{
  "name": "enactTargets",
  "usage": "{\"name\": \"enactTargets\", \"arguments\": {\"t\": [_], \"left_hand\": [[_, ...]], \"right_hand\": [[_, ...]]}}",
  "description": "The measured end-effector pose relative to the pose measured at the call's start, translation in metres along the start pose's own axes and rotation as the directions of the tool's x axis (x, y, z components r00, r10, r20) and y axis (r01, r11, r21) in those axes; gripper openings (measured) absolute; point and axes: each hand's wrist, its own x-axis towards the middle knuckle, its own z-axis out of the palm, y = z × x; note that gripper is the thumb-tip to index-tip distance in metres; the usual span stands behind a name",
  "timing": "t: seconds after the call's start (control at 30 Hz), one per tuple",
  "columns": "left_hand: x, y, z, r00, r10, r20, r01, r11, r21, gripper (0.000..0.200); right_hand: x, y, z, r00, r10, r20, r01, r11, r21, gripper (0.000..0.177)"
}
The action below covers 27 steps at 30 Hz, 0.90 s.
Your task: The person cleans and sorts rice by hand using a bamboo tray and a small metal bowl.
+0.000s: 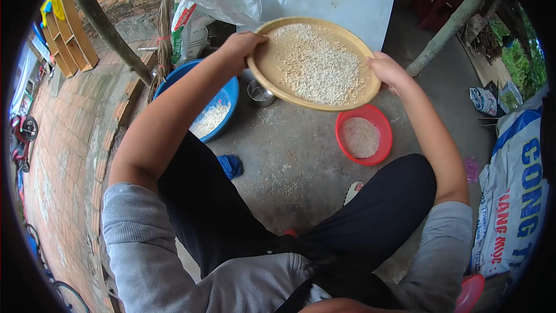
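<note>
A round, shallow winnowing tray (266, 69) is held up in front of me, its far side raised. Pale grains (324, 69) that look like rice are spread over its middle and right. My left hand (240, 49) grips the left rim, and my right hand (389, 72) has hold of the right rim. Fingers under the tray are partly hidden. Below my left forearm is a blue basin (231, 95) with white grain in it. Under the tray's right side, on the floor, stands a red bowl (386, 133) with more grain.
A metal cup (260, 94) stands beside the blue basin. Scattered grains lie on the concrete floor (272, 191). White sacks (194, 29) and a broom (164, 40) are at the back left. A large printed sack (509, 191) is at the right. Wooden poles (454, 20) slant on both sides.
</note>
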Motion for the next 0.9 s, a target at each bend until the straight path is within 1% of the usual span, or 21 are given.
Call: {"name": "enactTargets", "arguments": {"t": [0.03, 0.07, 0.1, 0.17, 0.2, 0.23, 0.3, 0.33, 0.37, 0.4, 0.43, 0.5, 0.57, 0.6, 0.63, 0.67, 0.7, 0.73, 0.77, 0.83, 0.9], "left_hand": [[0.014, -0.001, -0.019, 0.999, 0.031, 0.029, -0.030, 0.999, -0.026, 0.033], [0.024, 0.007, -0.034, 0.995, -0.076, 0.069, 0.077, 0.997, -0.002, 0.027], [0.020, 0.008, -0.042, 0.972, -0.116, 0.203, 0.141, 0.983, -0.114, 0.029], [0.019, 0.003, -0.031, 0.992, -0.108, 0.070, 0.111, 0.992, -0.054, 0.027], [0.013, -0.002, -0.016, 0.998, -0.069, 0.010, 0.070, 0.994, -0.085, 0.026], [0.007, -0.008, -0.002, 0.998, -0.034, -0.051, 0.028, 0.993, -0.112, 0.026], [-0.006, -0.001, 0.007, 0.999, -0.054, -0.011, 0.054, 0.999, 0.003, 0.027], [0.009, -0.002, -0.005, 0.998, -0.035, -0.057, 0.031, 0.997, -0.071, 0.020], [0.022, -0.001, -0.024, 1.000, -0.001, 0.007, 0.001, 0.998, -0.058, 0.022], [0.023, 0.004, -0.038, 0.995, -0.052, 0.090, 0.059, 0.995, -0.079, 0.025], [0.021, 0.009, -0.046, 0.980, -0.096, 0.175, 0.113, 0.989, -0.093, 0.027], [0.023, 0.003, -0.041, 0.988, -0.098, 0.116, 0.106, 0.992, -0.064, 0.028], [0.012, -0.008, -0.006, 0.993, -0.067, -0.098, 0.064, 0.997, -0.033, 0.028], [0.005, -0.010, 0.002, 0.998, -0.049, -0.025, 0.051, 0.997, 0.062, 0.027], [0.007, -0.009, 0.001, 0.991, -0.101, 0.083, 0.089, 0.987, 0.132, 0.027], [0.019, -0.015, -0.010, 0.995, -0.072, 0.076, 0.060, 0.987, 0.148, 0.027], [0.034, -0.022, -0.025, 0.997, -0.043, 0.070, 0.032, 0.988, 0.154, 0.027], [0.038, -0.022, -0.032, 0.991, -0.122, 0.063, 0.120, 0.992, 0.032, 0.027], [0.048, -0.027, -0.042, 0.970, -0.200, 0.140, 0.210, 0.976, -0.064, 0.027], [0.041, -0.024, -0.033, 0.975, -0.208, 0.075, 0.212, 0.976, -0.053, 0.027], [0.044, -0.031, -0.012, 0.992, -0.118, -0.043, 0.117, 0.993, -0.021, 0.024]], "right_hand": [[-0.018, -0.016, 0.012, 0.999, -0.015, 0.031, 0.017, 0.998, -0.058, 0.033], [-0.038, -0.040, 0.021, 0.990, 0.073, 0.121, -0.060, 0.992, -0.109, 0.033], [-0.037, -0.039, 0.020, 0.990, 0.073, 0.121, -0.059, 0.991, -0.116, 0.033], [-0.030, -0.033, 0.019, 0.996, 0.073, 0.056, -0.071, 0.997, -0.040, 0.033], [-0.017, -0.020, 0.008, 1.000, 0.030, 0.007, -0.030, 0.999, 0.010, 0.032], [-0.003, -0.007, -0.003, 0.998, 0.054, -0.032, -0.055, 0.998, -0.017, 0.032], [0.035, 0.029, -0.019, 0.994, -0.085, -0.074, 0.078, 0.993, -0.087, 0.032], [0.020, 0.013, -0.010, 0.994, -0.084, -0.074, 0.078, 0.993, -0.088, 0.032], [-0.014, -0.018, 0.008, 0.999, -0.034, -0.010, 0.033, 0.995, -0.098, 0.031], [-0.033, -0.035, 0.020, 0.999, 0.018, 0.051, -0.012, 0.994, -0.112, 0.031], [-0.035, -0.036, 0.023, 0.999, 0.021, 0.050, -0.015, 0.993, -0.119, 0.031], [-0.035, -0.037, 0.025, 0.998, 0.011, 0.062, -0.007, 0.998, -0.059, 0.030], [0.000, -0.005, -0.001, 1.000, -0.003, -0.011, 0.002, 0.998, -0.064, 0.029], [0.018, 0.012, -0.014, 0.999, -0.049, 0.011, 0.049, 0.997, -0.062, 0.028], [0.018, 0.010, -0.014, 0.995, -0.094, 0.033, 0.096, 0.993, -0.063, 0.027], [0.016, 0.010, -0.014, 0.995, -0.092, 0.034, 0.094, 0.993, -0.066, 0.027], [-0.010, -0.016, -0.001, 0.997, -0.054, 0.058, 0.061, 0.991, -0.116, 0.026], [-0.028, -0.032, 0.011, 0.997, -0.015, 0.077, 0.028, 0.985, -0.172, 0.026], [-0.033, -0.036, 0.021, 0.993, 0.004, 0.121, 0.012, 0.991, -0.132, 0.024], [-0.034, -0.037, 0.018, 0.991, 0.066, 0.117, -0.051, 0.990, -0.128, 0.026], [0.003, 0.001, -0.008, 1.000, 0.010, -0.013, -0.010, 1.000, -0.006, 0.028]]}}
